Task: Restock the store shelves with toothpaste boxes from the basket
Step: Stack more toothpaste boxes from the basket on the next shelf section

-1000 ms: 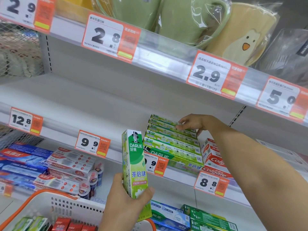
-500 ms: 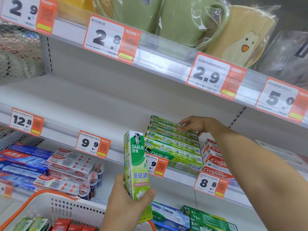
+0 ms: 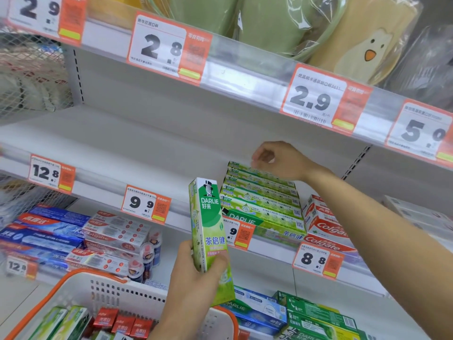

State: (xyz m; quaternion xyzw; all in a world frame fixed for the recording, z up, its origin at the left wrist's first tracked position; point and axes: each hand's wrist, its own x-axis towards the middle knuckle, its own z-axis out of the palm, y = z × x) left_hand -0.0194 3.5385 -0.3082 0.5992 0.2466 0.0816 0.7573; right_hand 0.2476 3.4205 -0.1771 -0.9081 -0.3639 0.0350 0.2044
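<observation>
Head view gives me the left hand low at centre, thumb and fingers wrapped round the lower half of a tall green Darlie toothpaste box, its long axis upright. My right hand reaches in from the right, fingers loosely curled and holding nothing, just above the stack of green toothpaste boxes lying lengthwise on the white metal shelf. Bare shelf spreads left of that stack. Below sits the white plastic basket with orange rim.
</observation>
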